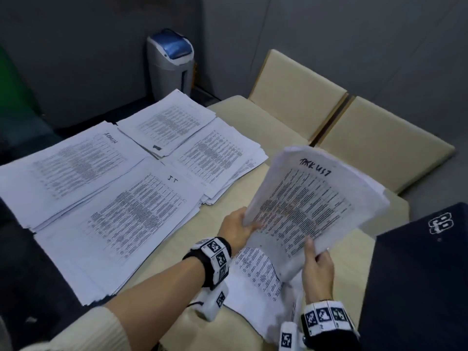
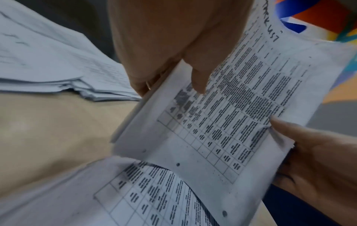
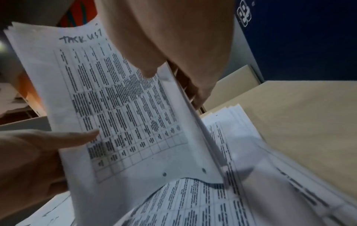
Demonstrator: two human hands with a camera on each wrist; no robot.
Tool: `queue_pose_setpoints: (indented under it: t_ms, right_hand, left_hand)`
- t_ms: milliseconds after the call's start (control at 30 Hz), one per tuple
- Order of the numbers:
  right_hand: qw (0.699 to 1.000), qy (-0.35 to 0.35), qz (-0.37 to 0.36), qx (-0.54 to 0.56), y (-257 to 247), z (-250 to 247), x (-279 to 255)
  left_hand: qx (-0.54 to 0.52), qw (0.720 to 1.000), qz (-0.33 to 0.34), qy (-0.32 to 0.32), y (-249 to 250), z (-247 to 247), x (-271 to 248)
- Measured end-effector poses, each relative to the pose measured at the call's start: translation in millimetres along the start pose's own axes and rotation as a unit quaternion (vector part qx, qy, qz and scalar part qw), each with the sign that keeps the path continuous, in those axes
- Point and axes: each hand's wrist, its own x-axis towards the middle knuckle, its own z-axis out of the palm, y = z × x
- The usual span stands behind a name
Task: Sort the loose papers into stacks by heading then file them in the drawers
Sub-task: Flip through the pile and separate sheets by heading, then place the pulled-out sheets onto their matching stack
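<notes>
I'm mid-sort: a sheaf (image 1: pixel 314 198) headed "TASK LIST" is lifted off the table (image 1: pixel 266 127), tilted up towards me, with more loose sheets (image 1: pixel 255 272) curling beneath it at the near edge. My left hand (image 1: pixel 236 228) pinches the sheaf's left edge, thumb on the printed face and fingers behind. My right hand (image 1: pixel 317 272) grips the lower right corner the same way, thumb (image 3: pixel 146 67) pressed on top. Both are closed on the paper, neither free. Four stacks already lie to the left: one headed "ADMIN" (image 1: pixel 76 163), one "IT" (image 1: pixel 131 216), and two further back (image 1: pixel 174 120) (image 1: pixel 215 158) whose headings I can't read. I judge sorting is well along but no drawer is in view, so filing hasn't begun. Next I'd need to square this sheaf and lay it down as its own stack on bare table, clear of the others, then deal with the sheets underneath
</notes>
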Motion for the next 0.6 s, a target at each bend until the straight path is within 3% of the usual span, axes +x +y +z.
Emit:
queue_pose_setpoints:
  t_ms: [133, 233, 433, 600]
  right_hand:
    - [0.997, 0.064, -0.05, 0.009, -2.8, 7.5, 13.7]
    - [0.995, 0.082, -0.035, 0.047, -10.7, 22.3, 12.5]
    - [0.998, -0.038, -0.008, 0.048, -19.5, 73.7, 14.7]
    - [0.989, -0.104, 0.092, 0.049, -19.9, 134.7, 18.1]
  left_hand:
    - [0.011, 0.999, 0.02, 0.022, -7.2, -11.7, -5.7]
    - [0.054, 0.997, 0.029, 0.042, -13.9, -26.7, -14.7]
    - [0.084, 0.993, 0.014, 0.086, -24.0, -80.1, -18.5]
    - [0.007, 0.99, -0.046, 0.135, -36.3, -162.2, -8.6]
